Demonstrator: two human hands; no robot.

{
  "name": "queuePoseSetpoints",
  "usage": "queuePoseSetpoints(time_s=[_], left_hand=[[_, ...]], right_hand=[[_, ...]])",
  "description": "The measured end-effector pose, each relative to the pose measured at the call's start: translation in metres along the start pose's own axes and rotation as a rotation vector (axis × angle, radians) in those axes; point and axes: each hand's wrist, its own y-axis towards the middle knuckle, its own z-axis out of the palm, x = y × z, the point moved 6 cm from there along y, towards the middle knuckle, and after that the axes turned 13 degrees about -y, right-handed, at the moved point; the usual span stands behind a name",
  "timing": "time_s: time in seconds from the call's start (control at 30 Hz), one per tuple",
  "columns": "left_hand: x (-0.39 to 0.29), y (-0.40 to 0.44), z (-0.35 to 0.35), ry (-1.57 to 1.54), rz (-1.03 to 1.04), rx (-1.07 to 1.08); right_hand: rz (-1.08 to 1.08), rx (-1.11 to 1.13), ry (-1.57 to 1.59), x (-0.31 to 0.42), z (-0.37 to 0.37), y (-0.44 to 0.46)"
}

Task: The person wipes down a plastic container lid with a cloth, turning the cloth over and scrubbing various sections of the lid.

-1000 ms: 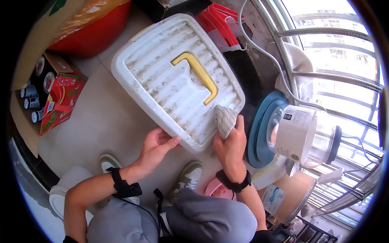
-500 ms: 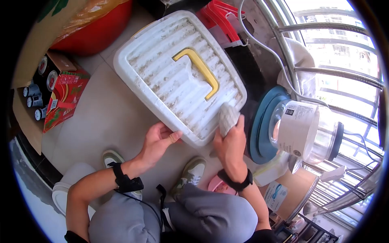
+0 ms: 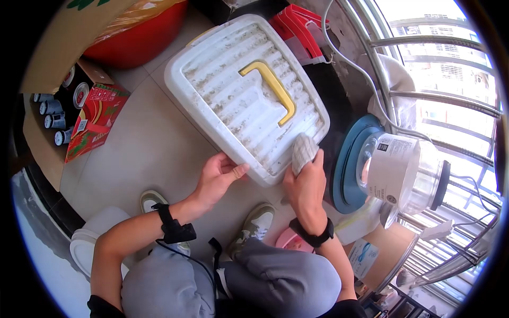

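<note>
from where i stand, the person bends over a white lidded box, which sits slantwise in front of their knees, above the tiled floor; whether its base touches the tiles i cannot tell. its ribbed top is streaked with brown grime, and a yellow handle lies folded flat across it. the left hand pinches the near corner of the box, thumb on the rim and fingers curled against the side below. the right hand is closed round a bunched grey cloth, whose upper end is against the lid by its right-hand corner. both wrists wear black bands, and a pair of green and white shoes shows beneath the grey trousers. just beyond the right hand are a round blue lid and a clear jar with a white label, lying near the window bars. a pink basin peeks out beside the right knee. over to the left, well apart from the hands, a red printed carton with cans stands near a red tub.
</note>
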Motion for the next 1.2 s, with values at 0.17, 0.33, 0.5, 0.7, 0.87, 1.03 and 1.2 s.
queuePoseSetpoints(time_s=[0.17,0.33,0.5,0.7,0.87,1.03,1.2], left_hand=[[0.000,0.001,0.000,-0.008,-0.004,0.024],[-0.006,-0.001,0.000,0.009,0.008,0.016],[-0.004,0.000,-0.006,0.051,-0.055,0.016],[-0.007,0.000,0.000,0.008,-0.002,-0.001],[-0.001,-0.001,-0.004,0.006,0.017,0.012],[-0.003,-0.003,-0.008,-0.005,0.043,0.022],[-0.012,-0.008,-0.006,-0.037,0.087,-0.021]], right_hand=[[-0.045,-0.040,0.037,-0.017,-0.006,0.031],[0.005,0.016,-0.078,-0.008,0.002,0.018],[-0.108,-0.023,-0.158,-0.018,-0.004,0.027],[-0.157,-0.002,-0.193,-0.003,-0.001,0.021],[-0.161,-0.032,-0.151,0.001,-0.010,0.031],[-0.122,-0.048,-0.210,0.002,-0.003,0.034],[-0.183,0.003,-0.155,-0.008,-0.013,0.029]])
